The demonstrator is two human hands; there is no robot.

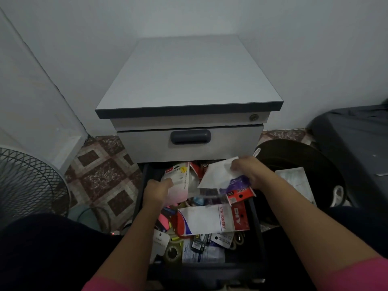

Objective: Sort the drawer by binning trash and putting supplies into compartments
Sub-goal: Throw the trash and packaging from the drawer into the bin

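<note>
Drawer (pixel 257 223) is pulled out under the grey pedestal cabinet (pixel 189 80), packed with loose packaging, tape rolls (pixel 173 252) and card-backed stationery. No compartments visible from this angle.

Right hand (pixel 246 171) pinches a white paper sheet (pixel 216 175) at its upper right corner, fingers curled over the edge; a purple wrapper (pixel 240 184) and a red card pack (pixel 239 195) sit just below it, can't tell whether they're in the same grip. Left hand (pixel 158 191) holds a clear-and-pink blister pack (pixel 179 181) at its lower left edge, thumb on top.

Handling, my read:
- Paper is light and floppy, will fold or flutter. Corner pinch is fine for a short carry.
- Blister pack is stiff plastic over card, light, somewhat slick. Grip the card edge, not the bubble.
- White "STATIONERY" pouch (pixel 206 220) lying mid-drawer looks thin and limp; take it by a short edge.

Black bin (pixel 294 164) sits just right of the drawer, one white sheet (pixel 294 181) resting across it. Likely target for the paper. Sorting looks early, most of the clutter untouched.
</note>
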